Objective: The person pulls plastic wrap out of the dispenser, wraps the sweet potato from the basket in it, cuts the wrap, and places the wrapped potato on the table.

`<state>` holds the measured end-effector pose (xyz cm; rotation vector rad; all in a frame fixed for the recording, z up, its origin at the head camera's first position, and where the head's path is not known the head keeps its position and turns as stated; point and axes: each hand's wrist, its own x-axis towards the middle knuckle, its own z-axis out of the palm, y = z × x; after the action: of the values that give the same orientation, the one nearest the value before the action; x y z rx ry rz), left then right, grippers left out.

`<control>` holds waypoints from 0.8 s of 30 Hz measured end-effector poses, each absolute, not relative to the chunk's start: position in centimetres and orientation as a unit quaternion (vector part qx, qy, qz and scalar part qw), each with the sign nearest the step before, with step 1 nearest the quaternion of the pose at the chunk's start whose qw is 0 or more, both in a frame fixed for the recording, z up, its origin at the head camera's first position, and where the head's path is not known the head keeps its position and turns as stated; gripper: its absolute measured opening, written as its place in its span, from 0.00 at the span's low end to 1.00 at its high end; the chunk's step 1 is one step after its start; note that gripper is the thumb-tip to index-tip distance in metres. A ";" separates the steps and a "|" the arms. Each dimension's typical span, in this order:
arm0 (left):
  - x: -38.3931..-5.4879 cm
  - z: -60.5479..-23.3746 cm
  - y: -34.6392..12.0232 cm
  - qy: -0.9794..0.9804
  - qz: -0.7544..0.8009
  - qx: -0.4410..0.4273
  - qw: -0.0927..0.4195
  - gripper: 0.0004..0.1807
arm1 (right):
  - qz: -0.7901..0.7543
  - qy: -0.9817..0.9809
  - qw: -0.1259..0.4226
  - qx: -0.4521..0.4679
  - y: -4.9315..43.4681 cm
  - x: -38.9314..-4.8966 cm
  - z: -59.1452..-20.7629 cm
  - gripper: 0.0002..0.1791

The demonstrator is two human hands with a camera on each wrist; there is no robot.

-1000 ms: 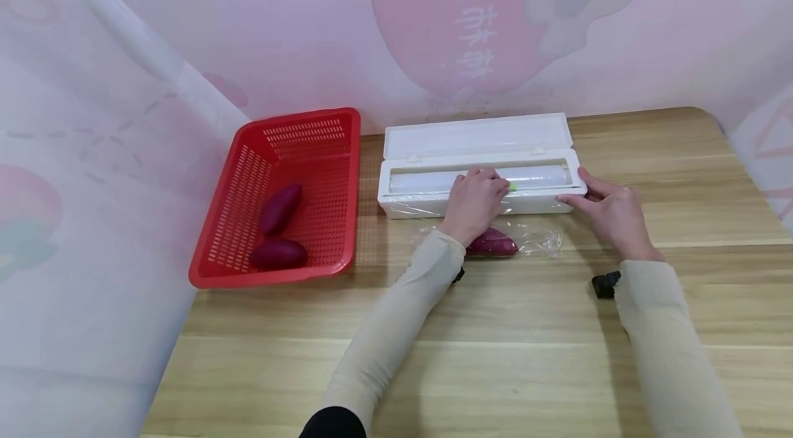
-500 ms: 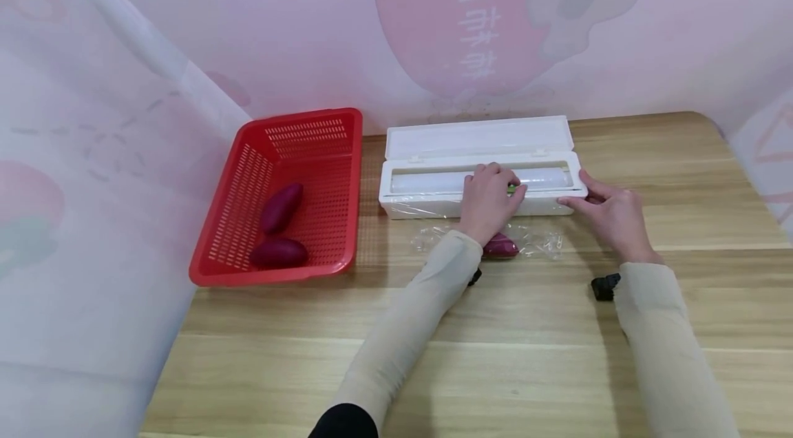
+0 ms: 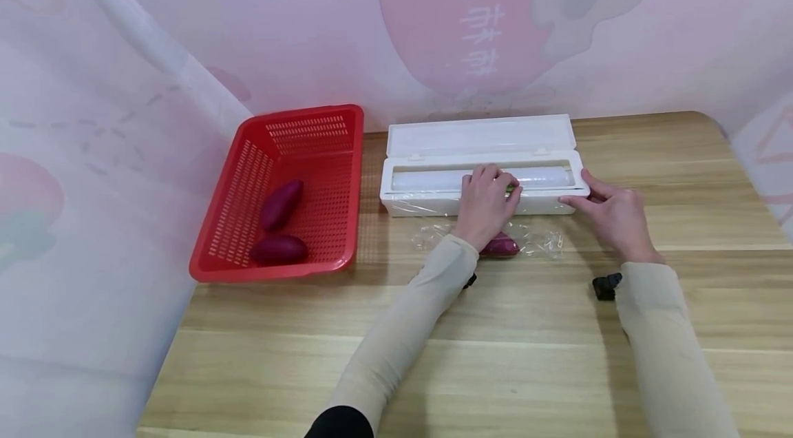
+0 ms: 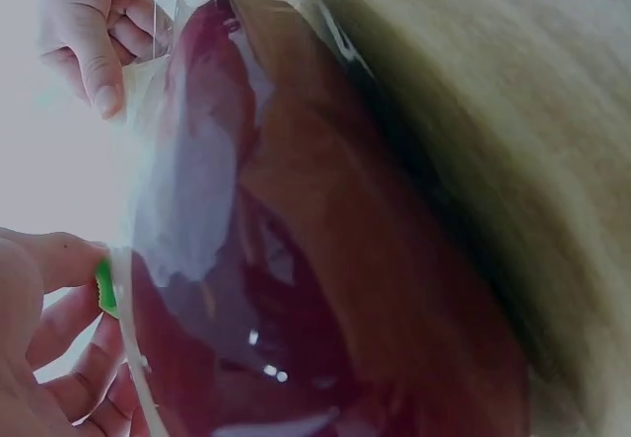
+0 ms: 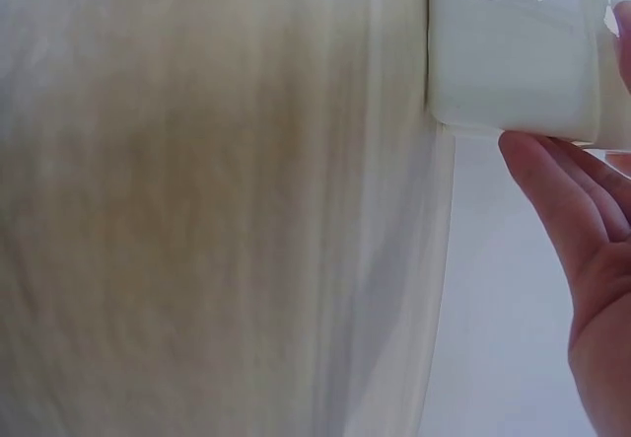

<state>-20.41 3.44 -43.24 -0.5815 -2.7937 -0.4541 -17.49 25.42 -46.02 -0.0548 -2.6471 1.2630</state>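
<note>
A white cling film dispenser [image 3: 427, 204] lies on the table with its lid raised, the film roll [image 3: 421, 181] showing inside. My left hand [image 3: 482, 207] pinches the small green slider cutter [image 4: 106, 287] on its front edge. At the dispenser's right end, my right hand [image 3: 613, 214] grips the corner, thumb at the front; the right wrist view shows the fingers [image 5: 552, 185] against the end wall. In front lies a purple sweet potato [image 3: 502, 246] under clear cling film [image 3: 542, 242] running from the dispenser; the left forearm partly hides it.
A red plastic basket [image 3: 356, 217] stands to the left, holding two more purple sweet potatoes [image 3: 280, 250]. The wooden table [image 3: 526, 355] meets a printed wall covering [image 3: 297, 25] at the back and left.
My left hand has shifted a little to the right along the dispenser, and its thumb now shows to the right of the green slider. The right hand keeps its grip on the dispenser's end.
</note>
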 end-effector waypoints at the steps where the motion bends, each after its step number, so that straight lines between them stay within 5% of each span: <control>1: -20.4 -43.2 3.4 -0.959 -0.155 -0.199 0.128 0.10 | 0.427 -0.898 0.103 -0.019 25.4 -17.5 -46.0 0.38; 24: -19.9 -43.8 1.4 -0.958 -0.155 -0.168 0.171 0.08 | 0.436 -0.893 0.111 -0.012 25.6 -17.4 -46.1 0.36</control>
<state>-19.86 1.38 -43.76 -0.4777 -2.7210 -0.4392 -17.42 25.59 -46.08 -0.0348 -2.6237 1.2804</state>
